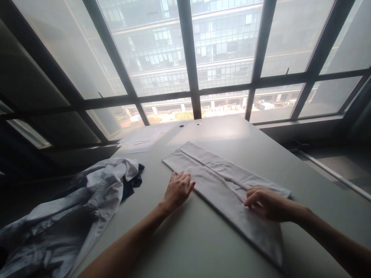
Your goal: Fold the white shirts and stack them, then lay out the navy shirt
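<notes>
A pale grey-white garment [208,179], folded into a long shape with two lengthwise panels, lies slantwise on the table; its exact kind is unclear. On its near left edge rests my left hand [179,189], fingers stretched out over the cloth. My right hand [262,202] is closed, with thumb and fingertips pinching the fabric along the seam between the panels, toward the garment's right end. Part of the cloth under that hand is hidden.
Rumpled white and dark blue clothes [98,193] hang over the table's left side. Several paper sheets [142,137] lie at the back left. The light table [162,247] reaches to framed windows [223,42]. A pale rail [333,173] runs beyond its right edge.
</notes>
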Tool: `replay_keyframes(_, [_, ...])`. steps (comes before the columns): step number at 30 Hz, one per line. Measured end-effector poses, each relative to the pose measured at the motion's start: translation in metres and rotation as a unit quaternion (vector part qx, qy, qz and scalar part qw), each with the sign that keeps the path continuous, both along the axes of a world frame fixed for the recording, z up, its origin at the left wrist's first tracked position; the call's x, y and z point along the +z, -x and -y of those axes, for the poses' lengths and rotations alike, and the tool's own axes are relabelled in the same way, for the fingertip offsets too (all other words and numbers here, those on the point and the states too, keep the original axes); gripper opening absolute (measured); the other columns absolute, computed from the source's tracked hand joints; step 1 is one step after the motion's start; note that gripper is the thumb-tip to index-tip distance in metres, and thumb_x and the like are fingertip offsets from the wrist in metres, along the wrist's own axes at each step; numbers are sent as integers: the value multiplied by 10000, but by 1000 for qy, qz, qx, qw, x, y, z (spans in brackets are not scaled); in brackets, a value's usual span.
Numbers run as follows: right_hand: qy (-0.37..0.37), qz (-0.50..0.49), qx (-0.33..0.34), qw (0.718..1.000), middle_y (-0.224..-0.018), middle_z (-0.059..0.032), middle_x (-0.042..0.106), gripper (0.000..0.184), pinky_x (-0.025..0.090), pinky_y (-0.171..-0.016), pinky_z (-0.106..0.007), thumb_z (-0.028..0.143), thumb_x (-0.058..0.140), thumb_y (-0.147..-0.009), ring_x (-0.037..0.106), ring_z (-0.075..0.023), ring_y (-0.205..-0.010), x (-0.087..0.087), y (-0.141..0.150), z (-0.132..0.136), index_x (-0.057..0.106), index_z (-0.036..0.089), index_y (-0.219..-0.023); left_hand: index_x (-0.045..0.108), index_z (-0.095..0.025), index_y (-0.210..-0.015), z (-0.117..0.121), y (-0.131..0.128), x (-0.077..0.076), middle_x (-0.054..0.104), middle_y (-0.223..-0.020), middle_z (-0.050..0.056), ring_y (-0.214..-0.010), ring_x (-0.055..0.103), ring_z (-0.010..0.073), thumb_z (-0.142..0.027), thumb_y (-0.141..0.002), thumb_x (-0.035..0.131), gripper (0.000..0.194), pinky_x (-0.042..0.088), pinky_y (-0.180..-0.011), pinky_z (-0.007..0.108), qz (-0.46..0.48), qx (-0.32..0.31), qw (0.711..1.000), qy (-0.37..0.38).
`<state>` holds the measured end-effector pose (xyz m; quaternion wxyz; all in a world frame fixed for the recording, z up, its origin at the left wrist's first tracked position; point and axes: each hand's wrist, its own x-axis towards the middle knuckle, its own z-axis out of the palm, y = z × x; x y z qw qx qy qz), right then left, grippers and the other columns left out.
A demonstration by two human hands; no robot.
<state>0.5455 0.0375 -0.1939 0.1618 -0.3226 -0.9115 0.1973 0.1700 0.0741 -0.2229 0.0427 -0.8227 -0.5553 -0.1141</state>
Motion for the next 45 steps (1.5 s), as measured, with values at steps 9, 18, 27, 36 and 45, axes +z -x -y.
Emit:
replay_keyframes(9, [-72, -129, -26, 989, -1277, -93, 720, 370, 529, -1051, -471, 230, 486, -1015, 621, -263, -1256, -34, -6, -28, 688, 274, -1322, 457, -189, -1527, 8, -10, -16, 364, -1625, 139, -1515, 297, 311, -470, -1057, 370, 555, 271, -1215, 539, 36, -18, 999, -5])
replay_keyframes(18, [-59, 15, -32, 998, -1548, -107, 500, 450, 261, -1210, -609, 305, 521, -1000, 394, -316, -1468, -65, 19, -17, 575, 286, -1446, 330, -390, -1587, -3, 4, -12, 226, -1683, 69, -1546, 195, 349, -644, -1012, 414, 634, 143, -1210, 641, -52, -126, 985, 101])
replay_keyframes(27, [-39, -18, 26, 999, -1563, -110, 480, 495, 187, -1230, -601, 337, 578, -974, 404, -305, -1463, -59, 28, -10, 547, 301, -1466, 344, -255, -1596, 21, -13, -3, 299, -1661, 81, -1551, 206, 279, -417, -1064, 416, 561, 176, -1254, 528, -21, -130, 991, 18])
replay_keyframes(36, [-2, 36, 57, 998, -1651, -117, 310, 630, 43, -1225, -638, 353, 536, -995, 223, -313, -1539, -56, 38, 4, 348, 296, -1593, 184, -274, -1644, 28, -21, -16, 161, -1693, 87, -1559, 152, 321, -626, -1028, 384, 737, 157, -1249, 549, -22, -209, 973, 99])
replay_keyframes(45, [-41, 10, 28, 999, -1633, -86, 366, 582, 60, -1258, -584, 340, 518, -1005, 276, -278, -1528, -55, 42, 5, 396, 290, -1571, 187, -211, -1644, 22, -13, -7, 207, -1678, 105, -1558, 159, 299, -560, -1040, 419, 736, 147, -1265, 514, -5, -221, 970, 101])
